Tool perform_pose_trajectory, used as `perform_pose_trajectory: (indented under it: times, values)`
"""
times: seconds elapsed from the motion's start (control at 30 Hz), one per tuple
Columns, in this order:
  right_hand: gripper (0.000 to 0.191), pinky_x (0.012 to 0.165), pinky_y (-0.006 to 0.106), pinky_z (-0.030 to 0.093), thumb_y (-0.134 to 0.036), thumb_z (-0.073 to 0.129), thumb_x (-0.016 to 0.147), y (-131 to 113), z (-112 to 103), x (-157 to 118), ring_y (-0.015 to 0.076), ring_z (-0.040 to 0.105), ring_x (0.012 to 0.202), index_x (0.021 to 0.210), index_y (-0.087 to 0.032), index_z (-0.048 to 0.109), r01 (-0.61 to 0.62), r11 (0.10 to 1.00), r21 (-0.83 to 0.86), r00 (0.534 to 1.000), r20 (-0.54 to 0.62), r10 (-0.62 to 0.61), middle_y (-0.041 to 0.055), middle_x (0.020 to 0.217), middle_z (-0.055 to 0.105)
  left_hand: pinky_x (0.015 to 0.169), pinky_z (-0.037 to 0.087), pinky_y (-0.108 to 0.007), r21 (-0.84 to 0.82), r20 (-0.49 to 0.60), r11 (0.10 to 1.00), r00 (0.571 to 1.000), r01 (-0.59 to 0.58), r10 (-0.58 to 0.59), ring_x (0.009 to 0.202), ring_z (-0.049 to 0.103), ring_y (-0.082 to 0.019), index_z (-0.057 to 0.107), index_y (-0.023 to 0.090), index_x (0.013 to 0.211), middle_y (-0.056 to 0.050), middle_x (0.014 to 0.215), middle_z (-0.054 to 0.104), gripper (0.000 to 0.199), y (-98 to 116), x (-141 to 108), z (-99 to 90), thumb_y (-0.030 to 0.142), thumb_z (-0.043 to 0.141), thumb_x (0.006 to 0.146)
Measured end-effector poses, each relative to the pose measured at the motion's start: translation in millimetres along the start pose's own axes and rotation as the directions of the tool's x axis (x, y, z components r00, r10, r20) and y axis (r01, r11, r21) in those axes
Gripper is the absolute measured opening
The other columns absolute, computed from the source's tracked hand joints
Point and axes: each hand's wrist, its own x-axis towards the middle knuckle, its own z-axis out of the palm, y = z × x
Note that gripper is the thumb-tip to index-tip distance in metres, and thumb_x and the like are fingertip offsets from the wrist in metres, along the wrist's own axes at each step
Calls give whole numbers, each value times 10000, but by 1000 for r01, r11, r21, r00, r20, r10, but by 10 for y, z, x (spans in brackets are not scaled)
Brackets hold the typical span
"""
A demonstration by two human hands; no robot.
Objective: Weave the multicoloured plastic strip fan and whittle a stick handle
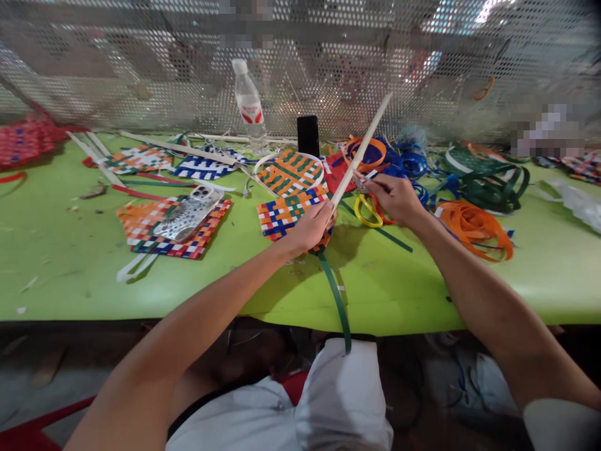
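My left hand is closed around the lower end of a long pale flat strip, which slants up and away to the right. Under that hand lies a multicoloured woven piece, and a green strap hangs from it over the table edge. My right hand has its fingers closed about the middle of a pair of scissors with yellow and red handles. The metal part shows close to the pale strip; my fingers hide the pivot. A small white bit shows by the fingertips.
A phone in a patterned case rests on another woven piece. A water bottle and a black phone stand by the perforated metal screen. Coiled orange straps and green straps lie right.
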Motion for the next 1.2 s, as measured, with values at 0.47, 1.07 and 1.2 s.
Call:
perform_pose_trajectory:
  times: [0.47, 1.07, 1.2]
  values:
    - [459, 605, 307, 315, -596, 511, 999, 34, -27, -9, 148, 451, 615, 823, -196, 651, -3, 999, -54, 1000, 27, 4, 20, 697, 578, 611, 311, -308, 222, -78, 974, 995, -38, 57, 611, 374, -147, 445, 216, 757, 9, 681, 418, 425, 112, -54, 16, 452, 370, 1102]
    - [377, 621, 303, 307, -518, 502, 1011, -241, 100, -117, 166, 523, 646, 855, -215, 663, 45, 987, -153, 988, 155, -21, 41, 746, 640, 593, 275, -321, 311, -145, 947, 981, -77, 128, 607, 380, -159, 439, 223, 741, 2, 672, 418, 469, 71, -13, -16, 534, 378, 1087]
    - [394, 619, 303, 304, -531, 494, 1009, -264, 89, -121, 179, 538, 657, 866, -217, 684, 21, 982, -188, 990, 142, 6, 49, 739, 648, 613, 286, -319, 338, -150, 939, 981, -70, 127, 622, 391, -157, 423, 223, 744, 7, 675, 414, 422, 113, -15, -10, 435, 380, 1106]
